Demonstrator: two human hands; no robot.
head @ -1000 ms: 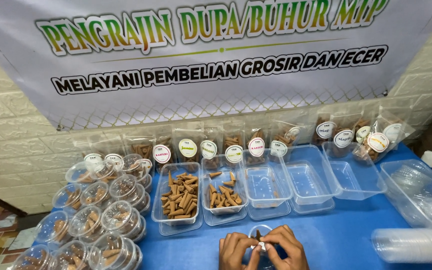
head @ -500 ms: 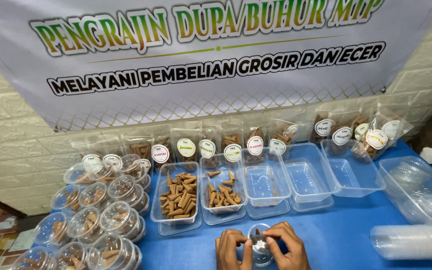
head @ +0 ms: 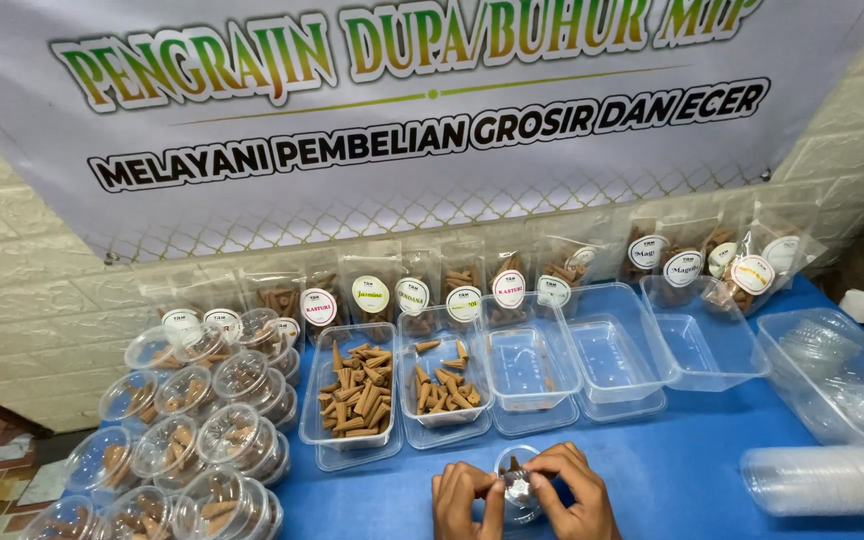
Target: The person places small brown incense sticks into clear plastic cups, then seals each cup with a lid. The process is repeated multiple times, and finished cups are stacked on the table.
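Observation:
At the bottom centre, my left hand (head: 467,497) and my right hand (head: 574,490) meet around a small clear round plastic cup (head: 518,478) with a few brown cones in it. Fingertips of both hands pinch a small shiny piece at the cup's mouth. The cup rests on the blue table (head: 692,460). Just beyond it stand two clear rectangular tubs of brown incense cones, the left tub (head: 354,400) and the second tub (head: 442,392).
Three empty clear tubs (head: 592,360) continue the row to the right. Stacked lidded round cups of cones (head: 192,440) crowd the left. Labelled pouches (head: 462,290) lean on the wall under a printed banner. A bin of clear lids (head: 837,375) and a sleeve of cups (head: 827,480) lie right.
My hands have stayed on the cup, shifting slightly; the view has tilted a little, otherwise the table's contents are unmoved.

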